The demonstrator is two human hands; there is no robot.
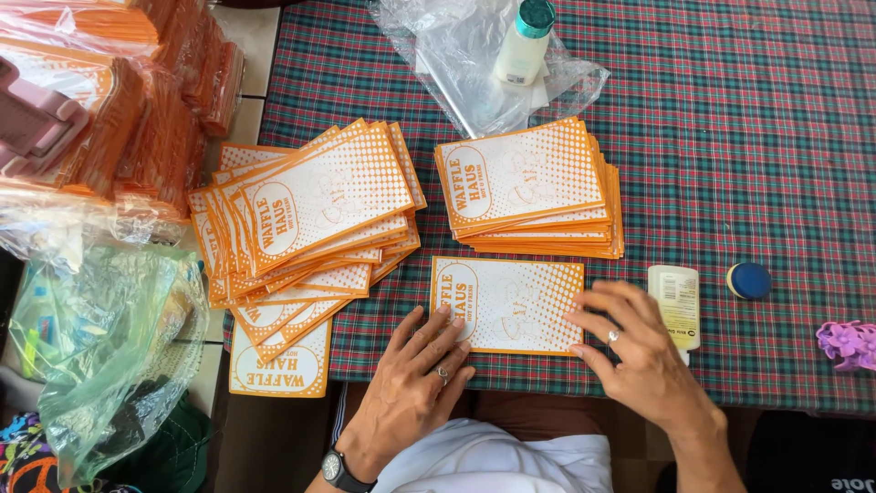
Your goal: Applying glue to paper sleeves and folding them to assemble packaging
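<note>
Close to the person's body, both open hands press flat on one orange-and-white flat paper bag [507,305] on the checked-cloth worktop [748,137]. The left hand [412,383] touches its near left corner; the right hand [636,347] covers its right end. The bag's long side runs left to right. Farther back sit a neat bag stack [529,187] and a messy fanned pile [306,219].

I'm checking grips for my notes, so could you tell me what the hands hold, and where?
Nothing is gripped. The left hand rests fingertips on the single orange-and-white paper bag's lower left corner; the right hand presses its right edge flat on the table.
</note>
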